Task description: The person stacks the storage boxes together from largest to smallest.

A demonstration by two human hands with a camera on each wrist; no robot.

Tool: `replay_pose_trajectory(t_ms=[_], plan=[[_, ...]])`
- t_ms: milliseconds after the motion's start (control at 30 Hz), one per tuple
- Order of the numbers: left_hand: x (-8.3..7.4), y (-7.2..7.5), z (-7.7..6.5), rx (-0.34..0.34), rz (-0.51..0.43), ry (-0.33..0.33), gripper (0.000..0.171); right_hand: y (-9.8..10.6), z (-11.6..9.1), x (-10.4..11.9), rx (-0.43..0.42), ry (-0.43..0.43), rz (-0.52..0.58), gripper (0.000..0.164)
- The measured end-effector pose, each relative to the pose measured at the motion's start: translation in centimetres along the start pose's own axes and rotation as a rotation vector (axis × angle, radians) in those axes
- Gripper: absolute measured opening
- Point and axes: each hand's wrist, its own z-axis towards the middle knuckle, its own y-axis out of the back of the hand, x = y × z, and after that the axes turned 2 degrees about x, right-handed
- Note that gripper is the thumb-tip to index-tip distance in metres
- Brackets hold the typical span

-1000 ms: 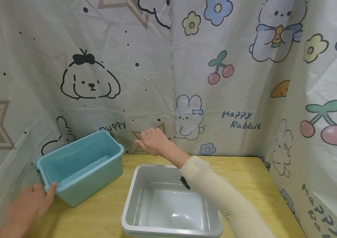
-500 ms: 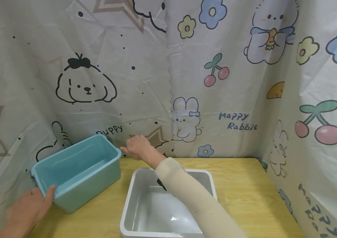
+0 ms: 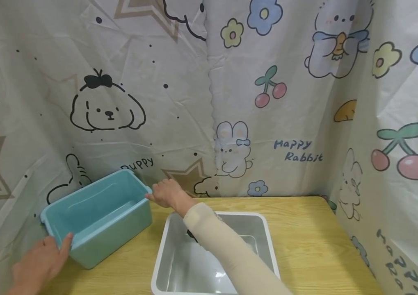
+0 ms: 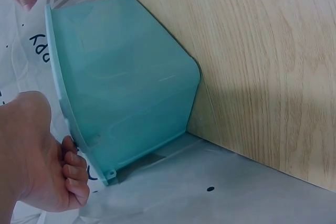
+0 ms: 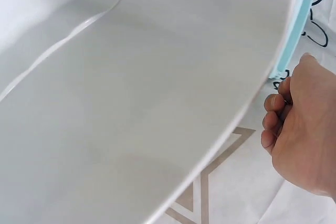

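A teal plastic bin (image 3: 110,239) stands at the left of the table, turned at an angle. At its near left corner my left hand (image 3: 40,260) grips the rim, thumb on top; in the left wrist view, the left hand (image 4: 55,166) has its fingers curled at the rim. My right hand (image 3: 168,192) is at the bin's far right end, thumb toward the rim and fingers loosely bent. In the right wrist view a small gap shows between the right hand (image 5: 302,124) and the teal rim (image 5: 296,30). Inside, the bin is bare.
A white-grey basin (image 3: 160,254) stands front centre, under my right sleeve (image 3: 227,250). The wood-grain table (image 3: 312,237) extends to the right. A printed cloth (image 3: 179,119) hangs behind and along both sides.
My right hand has moved left and down across the basin to the bin's right end. My left hand keeps its grip on the near corner, and the bin stays in place.
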Motion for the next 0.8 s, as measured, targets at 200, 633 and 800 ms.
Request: replay_pose_trajectory(t_ms=[200,633,800], plan=[[0.3,-0.2,0.0,-0.009,-0.002,0.033,0.098,-0.2,0.4,-0.1,0.043,-0.038,0.022,0.058],[1.5,-0.6,0.2,-0.057,-0.035,0.036,0.087,-1.6,1.1,0.6,0.041,-0.077,0.050,0.062],[1.8,-0.5,0.3,-0.037,-0.025,0.022,0.076,-1.8,1.7,0.9,0.038,-0.086,0.062,0.064]])
